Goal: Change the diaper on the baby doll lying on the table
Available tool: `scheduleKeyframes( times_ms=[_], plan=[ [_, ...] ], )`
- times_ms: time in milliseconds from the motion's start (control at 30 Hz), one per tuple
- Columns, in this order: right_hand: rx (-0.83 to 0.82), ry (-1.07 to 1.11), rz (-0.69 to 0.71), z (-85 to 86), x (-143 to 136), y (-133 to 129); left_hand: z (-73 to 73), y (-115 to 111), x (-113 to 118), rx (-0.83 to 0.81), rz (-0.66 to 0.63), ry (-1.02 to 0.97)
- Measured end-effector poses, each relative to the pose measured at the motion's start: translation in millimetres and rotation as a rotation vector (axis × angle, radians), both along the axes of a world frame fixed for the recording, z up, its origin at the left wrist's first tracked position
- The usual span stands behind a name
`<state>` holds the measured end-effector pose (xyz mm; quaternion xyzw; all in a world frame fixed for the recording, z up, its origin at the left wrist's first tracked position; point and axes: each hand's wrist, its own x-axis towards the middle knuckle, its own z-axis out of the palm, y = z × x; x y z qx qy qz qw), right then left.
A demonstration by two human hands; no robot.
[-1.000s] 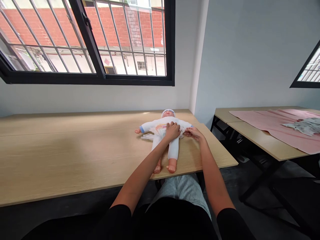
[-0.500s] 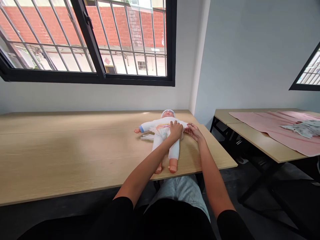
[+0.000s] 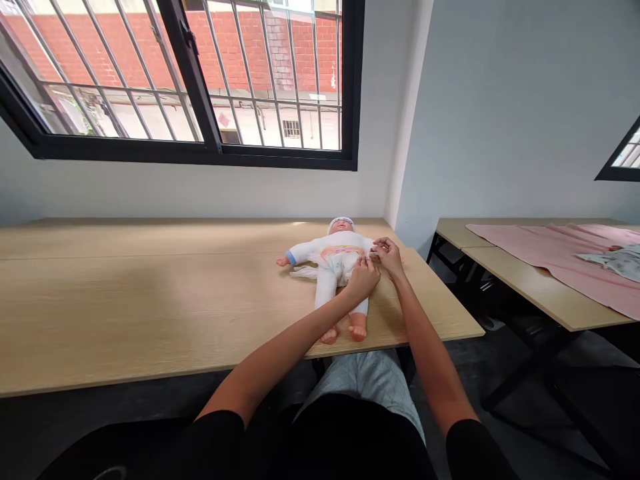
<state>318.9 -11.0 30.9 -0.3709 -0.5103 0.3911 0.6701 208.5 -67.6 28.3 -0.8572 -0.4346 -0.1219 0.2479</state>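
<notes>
Your left hand (image 3: 365, 277), fingers curled, presses at the edge of the diaper (image 3: 338, 264), by the doll's hip; whether it grips or merely rests there, you cannot tell from this angle. Just beside it, your right hand (image 3: 389, 257) holds thumb and fingertips nearly together, anything pinched between them too small to make out. The doll (image 3: 343, 239) lies on its back near the right end of the table (image 3: 175, 300), feet toward you, a white flap (image 3: 305, 272) sticking out at its other side. A hard sideways pull could twist the light-looking doll or drag the diaper off-centre; fingers working so close to the sleeve could snag it. Beyond, a pink cloth (image 3: 540, 257) covers part of another table (image 3: 565, 320).
</notes>
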Motion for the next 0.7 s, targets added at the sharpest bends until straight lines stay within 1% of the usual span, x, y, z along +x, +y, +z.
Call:
scheduleKeyframes(
  times_ms=[167, 267, 367, 433, 533, 633, 700],
  plan=[
    [0.091, -0.147, -0.068, -3.8, -3.4, 3.1, -0.6, -3.5, 2.6, -0.014, -0.006, 0.028],
    [0.144, -0.257, -0.063, -6.8, -6.1, 4.5, -0.7, -4.0, 3.5, -0.042, -0.005, 0.054],
    [0.177, -0.380, -0.049, -5.7, -9.0, 6.6, -0.1, -5.0, 5.4, -0.065, 0.001, 0.068],
    [0.166, -0.441, -0.030, -1.2, -10.6, 9.0, 1.1, -6.0, 7.0, -0.072, 0.012, 0.069],
    [0.165, -0.571, 0.007, 9.8, -12.8, 11.4, 3.3, -7.0, 8.5, -0.093, 0.024, 0.057],
    [0.230, -0.772, 0.017, 20.3, -15.1, 8.3, 3.9, -7.5, 7.9, -0.127, 0.023, 0.018],
    [0.260, -0.843, 0.030, 23.6, -17.0, 3.7, 3.2, -8.3, 6.6, -0.165, 0.008, -0.028]
  ],
)
